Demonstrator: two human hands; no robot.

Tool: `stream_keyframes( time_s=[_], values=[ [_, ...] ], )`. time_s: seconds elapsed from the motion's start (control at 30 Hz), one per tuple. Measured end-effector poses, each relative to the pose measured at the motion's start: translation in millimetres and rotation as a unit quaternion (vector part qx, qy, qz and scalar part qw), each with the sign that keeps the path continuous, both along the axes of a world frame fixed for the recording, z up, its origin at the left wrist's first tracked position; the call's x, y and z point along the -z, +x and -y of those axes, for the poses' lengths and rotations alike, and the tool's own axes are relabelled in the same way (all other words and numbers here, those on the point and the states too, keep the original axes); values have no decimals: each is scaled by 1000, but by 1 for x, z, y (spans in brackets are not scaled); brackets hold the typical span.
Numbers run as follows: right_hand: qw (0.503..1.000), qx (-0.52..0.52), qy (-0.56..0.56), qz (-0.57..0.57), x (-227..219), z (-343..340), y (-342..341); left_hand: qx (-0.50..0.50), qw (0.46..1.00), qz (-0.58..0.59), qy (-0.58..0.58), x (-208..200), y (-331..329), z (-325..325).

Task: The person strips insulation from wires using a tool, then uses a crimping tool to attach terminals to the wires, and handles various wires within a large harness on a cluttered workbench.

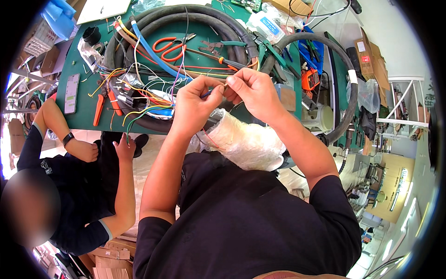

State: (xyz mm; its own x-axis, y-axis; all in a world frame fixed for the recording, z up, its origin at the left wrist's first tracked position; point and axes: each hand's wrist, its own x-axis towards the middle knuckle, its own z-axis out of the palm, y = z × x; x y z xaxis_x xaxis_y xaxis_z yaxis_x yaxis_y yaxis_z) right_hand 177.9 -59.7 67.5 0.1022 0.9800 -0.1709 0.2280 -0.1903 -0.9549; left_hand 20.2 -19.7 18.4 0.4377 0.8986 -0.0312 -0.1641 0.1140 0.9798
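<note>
1. Left hand (195, 103) is seen raised above the near edge of the green desk (83, 104), fingers pinched shut on a thin wire end (210, 92) with a blue sheath.
2. Right hand (253, 90) is held just beside the left, thumb and forefinger closed on the same wire end; the fingertips of both hands are almost touching.
3. A bundle wrapped in clear plastic film (244, 142) is seen directly below the hands, against the person's dark shirt.
4. A loose tangle of coloured wires (139, 95) is spread on the desk to the left of the hands.
5. Thick black hose (186, 14) is coiled around the work area; orange-handled scissors (168, 46) lie inside the coil.
6. A phone (71, 93) is laid flat near the left desk edge.
7. A second person's hand (124, 148) is noted at the desk's near edge, lower left, well apart from the wire end.
</note>
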Motion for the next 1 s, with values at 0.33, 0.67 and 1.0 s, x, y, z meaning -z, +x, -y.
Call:
stream_keyframes(
  time_s=[0.33, 0.67, 1.0],
  values=[
    [1000, 0, -20, -16, 3, -1, 2, 1, 1000, 8, -6, -3, -1, 0],
    [997, -10, 35, 72, 4, 0, 1, -6, 1000, -9, 11, 1, 1, 0],
    [998, -24, 13, 64, 3, -2, 2, 2, 1000, 3, -1, 0, -1, 0]
  ],
)
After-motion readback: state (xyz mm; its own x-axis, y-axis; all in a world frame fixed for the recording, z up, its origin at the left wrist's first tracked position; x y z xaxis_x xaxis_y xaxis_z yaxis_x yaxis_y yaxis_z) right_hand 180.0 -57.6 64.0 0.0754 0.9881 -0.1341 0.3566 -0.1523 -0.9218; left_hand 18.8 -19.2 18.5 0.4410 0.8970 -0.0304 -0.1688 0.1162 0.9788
